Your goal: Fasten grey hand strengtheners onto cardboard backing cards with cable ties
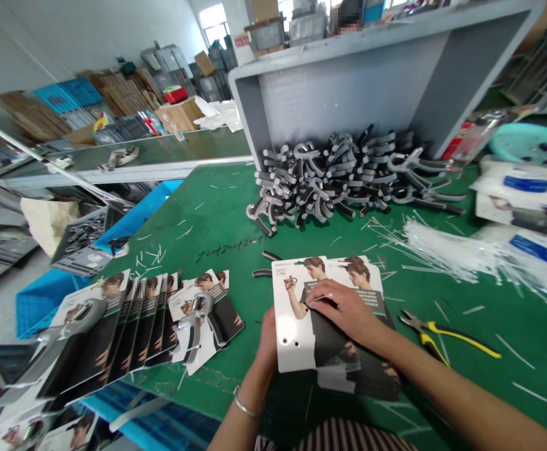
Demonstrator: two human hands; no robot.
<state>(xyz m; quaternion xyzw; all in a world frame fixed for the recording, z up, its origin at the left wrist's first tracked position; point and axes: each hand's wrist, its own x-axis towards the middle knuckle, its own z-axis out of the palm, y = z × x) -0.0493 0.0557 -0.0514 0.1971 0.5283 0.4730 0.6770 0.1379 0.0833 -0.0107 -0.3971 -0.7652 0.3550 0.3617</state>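
Note:
A printed backing card (294, 351) with small punched holes is held up over the green table. My left hand (267, 335) grips it from behind at the left edge, its fingers mostly hidden. Across the front, my right hand (341, 307) has its fingers drawn together by a hole; whatever they pinch is too small to make out. More printed cards (371, 304) lie beneath, to the right. Dark handle ends of a hand grip strengthener (262, 273) poke out past the card's upper left. Yellow-and-black cutting pliers (461, 338) lie right of my right forearm.
Hand grip strengtheners (320, 181) spill in a heap from a tipped grey crate (348, 94). White cable ties (456, 250) lie bunched at right, with loose clippings around. Cards bearing grips (198, 319) overlap at left. Blue crates (42, 300) stand below the table's left edge.

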